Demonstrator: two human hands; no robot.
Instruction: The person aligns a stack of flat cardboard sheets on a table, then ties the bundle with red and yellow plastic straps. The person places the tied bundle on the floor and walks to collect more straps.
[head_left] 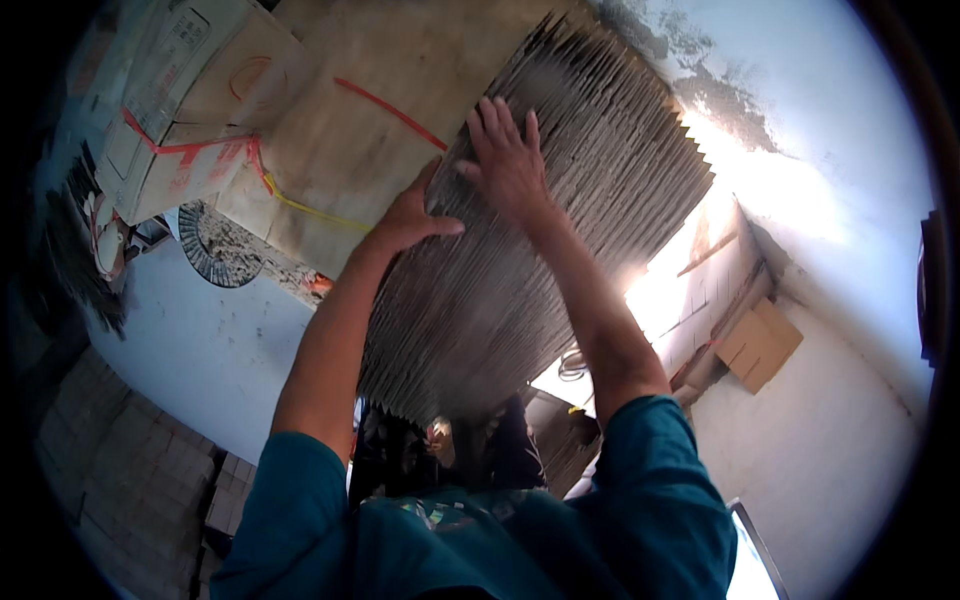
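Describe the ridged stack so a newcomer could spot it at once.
Find the broad tan surface, upper left, bearing a red strip. Just right of it is a large grey-brown stack, the left hand at its edge, the right hand on it. Thin, jagged layers distinguish it from the smooth-sided carton.

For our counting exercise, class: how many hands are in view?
2: the left hand at the left edge of the stack, and the right hand spread on its ridged face, higher in the picture. No others show.
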